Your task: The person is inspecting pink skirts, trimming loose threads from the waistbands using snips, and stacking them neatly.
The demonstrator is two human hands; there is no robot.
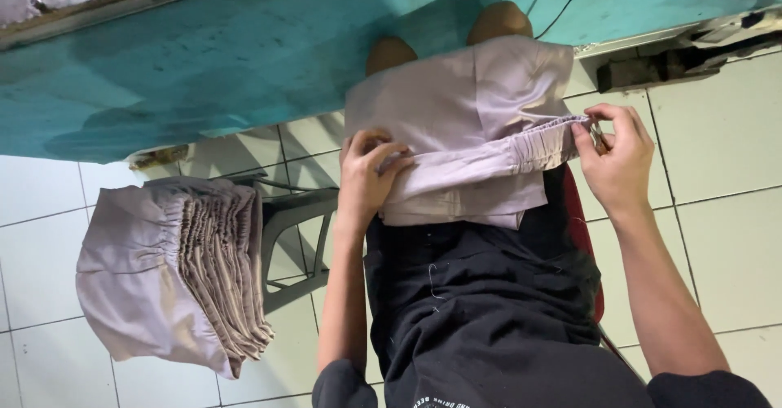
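A pale lilac garment [456, 107] with a gathered elastic waistband lies over my lap and knees. My left hand [368, 176] presses and grips the waistband at its left end. At the right end of the band, my right hand [621, 157] pinches the fabric together with a small metal object between thumb and fingers; I cannot tell what the object is. The waistband stretches between the two hands. I sit in black clothing [481, 294], and my bare knees show beyond the garment.
A stack of several folded garments [175, 269] of the same colour rests on a grey plastic stool [297, 221] to my left. White floor tiles [725, 212] surround me. A teal wall [204, 58] runs across the top.
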